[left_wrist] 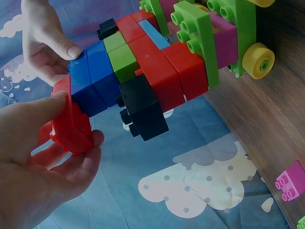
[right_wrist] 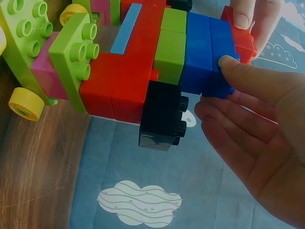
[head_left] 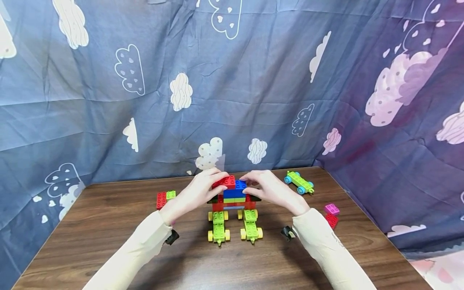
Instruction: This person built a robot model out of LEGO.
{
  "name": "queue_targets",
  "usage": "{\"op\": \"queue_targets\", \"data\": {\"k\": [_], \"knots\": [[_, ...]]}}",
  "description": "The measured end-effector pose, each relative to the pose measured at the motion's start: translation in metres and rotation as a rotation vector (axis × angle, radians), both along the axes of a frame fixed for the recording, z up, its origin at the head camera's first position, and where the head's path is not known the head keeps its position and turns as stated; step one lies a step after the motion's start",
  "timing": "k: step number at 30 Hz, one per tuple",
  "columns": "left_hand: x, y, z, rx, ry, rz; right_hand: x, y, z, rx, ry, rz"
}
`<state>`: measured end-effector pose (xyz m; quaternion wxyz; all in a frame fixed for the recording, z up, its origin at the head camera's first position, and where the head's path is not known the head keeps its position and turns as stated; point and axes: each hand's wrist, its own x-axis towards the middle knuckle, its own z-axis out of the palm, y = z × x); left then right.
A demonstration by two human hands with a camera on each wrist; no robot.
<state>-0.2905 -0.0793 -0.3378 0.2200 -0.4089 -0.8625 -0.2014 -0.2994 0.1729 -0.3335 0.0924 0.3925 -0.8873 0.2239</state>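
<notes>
While two lime wheeled chassis (head_left: 218,228) stood nearest on the dark wood-grain surface (head_left: 108,225), they carried a studded plastic block model (head_left: 233,197). At its top, the left hand (head_left: 197,193) pinched a glossy red brick (head_left: 225,182), and the right hand (head_left: 270,189) pinched the adjoining blue brick (head_left: 240,185). Farthest hung a wrinkled cloud-print cloth (head_left: 232,80).

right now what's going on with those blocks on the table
A person is working on a block model standing on two green wheeled bases on the wooden table. The left hand pinches a red brick at its top; the right hand holds the blue brick beside it. Loose bricks lie around.
</notes>
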Motion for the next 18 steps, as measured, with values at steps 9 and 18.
{"op": "queue_targets", "data": {"k": [9,18], "knots": [[0.0014,-0.0003,-0.0018,-0.005,0.027,0.004,0.0004,-0.0004,0.0007,-0.004,0.001,-0.003],[0.002,0.0004,-0.0032,-0.011,0.026,0.021,0.0001,-0.0005,-0.0007,-0.006,0.01,-0.005]]}}
